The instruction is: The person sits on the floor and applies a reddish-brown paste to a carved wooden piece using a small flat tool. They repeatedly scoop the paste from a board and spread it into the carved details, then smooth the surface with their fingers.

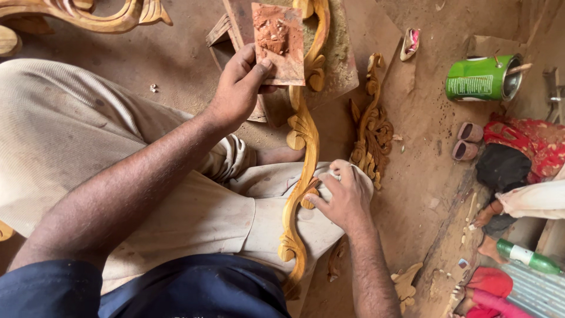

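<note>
The left hand (238,88) pinches a worn sandpaper sheet (278,42) between thumb and fingers; the right hand (344,197), fingers curled, presses the long carved wooden scroll (303,141) against the knee; the scroll spans from lap to a board (347,59) on the floor. Risk: uneven pressure may blunt fine carved edges; a weak hold may let the scroll twist or slip.

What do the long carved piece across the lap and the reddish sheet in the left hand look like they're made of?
Carved scroll piece: wood, it seems, pale yellow-brown, matte and unvarnished, with cut leaf curls. Reddish sheet in the left hand: probably sandpaper, stiff, dull, its face worn and dust-caked. The right hand steadies the carving.
</note>
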